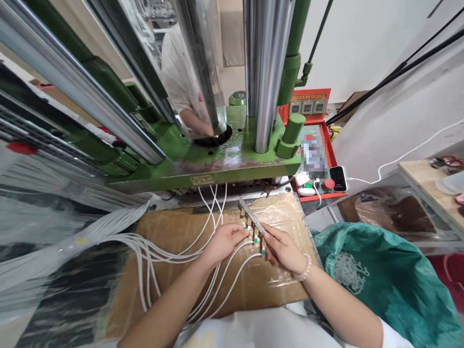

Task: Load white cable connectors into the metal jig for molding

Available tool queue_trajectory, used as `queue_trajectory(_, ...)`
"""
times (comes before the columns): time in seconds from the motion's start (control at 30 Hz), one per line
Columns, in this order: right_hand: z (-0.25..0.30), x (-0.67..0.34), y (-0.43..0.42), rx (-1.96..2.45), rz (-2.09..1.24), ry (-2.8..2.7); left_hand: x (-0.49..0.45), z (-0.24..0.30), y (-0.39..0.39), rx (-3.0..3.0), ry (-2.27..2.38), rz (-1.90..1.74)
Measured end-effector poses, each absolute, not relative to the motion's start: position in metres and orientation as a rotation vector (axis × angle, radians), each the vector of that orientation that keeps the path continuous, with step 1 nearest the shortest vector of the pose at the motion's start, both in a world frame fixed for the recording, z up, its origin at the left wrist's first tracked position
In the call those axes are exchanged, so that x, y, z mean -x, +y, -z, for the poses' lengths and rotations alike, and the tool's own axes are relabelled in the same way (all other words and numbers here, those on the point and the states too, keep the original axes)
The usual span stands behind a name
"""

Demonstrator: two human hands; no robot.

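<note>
A narrow metal bar (249,215) lies slanted on the cardboard-covered bench (174,232), with small green-tipped cable ends hanging from it. My right hand (282,249) is closed on the bar's near end. My left hand (225,240) pinches a green-tipped end of a white cable (232,282) beside the bar. Several white cables (145,249) run from the bar across the cardboard toward the left and toward me.
A green press (217,159) with chrome columns (266,72) stands just behind the bench. An orange control box (315,145) with buttons is at its right. A green bag (380,275) sits to my right. Another person's arm (192,123) shows behind the press. Bundled cables (54,241) lie left.
</note>
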State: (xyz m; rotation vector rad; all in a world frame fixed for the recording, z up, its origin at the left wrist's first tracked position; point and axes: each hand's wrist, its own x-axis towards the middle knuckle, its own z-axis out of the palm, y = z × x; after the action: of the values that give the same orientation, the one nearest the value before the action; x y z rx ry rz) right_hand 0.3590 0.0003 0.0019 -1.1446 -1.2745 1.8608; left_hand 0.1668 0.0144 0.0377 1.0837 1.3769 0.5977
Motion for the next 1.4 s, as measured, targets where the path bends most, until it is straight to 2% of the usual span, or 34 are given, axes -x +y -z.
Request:
queue_trajectory(0.5,-0.0029,-0.3580,-0.0002,1.122,-1.922,-1.231,-0.1661,-0.0308,0.0096,-1.201,1.431,-0.657)
queue_trajectory(0.73,-0.0082,-0.3539,-0.0009,1.162,-1.537,-1.608,-0.1674,-0.0322,0.0100,-1.145,1.452,-0.688)
queue_trajectory(0.93,-0.0090,-0.3551,0.0003,1.141,-1.769,-1.432,-0.1644,-0.0343,0.0102,-1.078,1.389,-0.674)
queue_trajectory(1.13,-0.0085,-0.3545,-0.0004,1.142,-1.767,-1.414,-0.1657,-0.0347,0.0099,-1.047,1.402,-0.675)
queue_trajectory(1.3,-0.0117,-0.3537,-0.0003,1.134,-1.623,-1.567,-0.1707,-0.0355,0.0092,-0.964,1.402,-0.726)
queue_trajectory(1.4,-0.0104,-0.3541,-0.0004,1.138,-1.713,-1.478,-0.1646,-0.0378,0.0122,-1.022,1.362,-0.662)
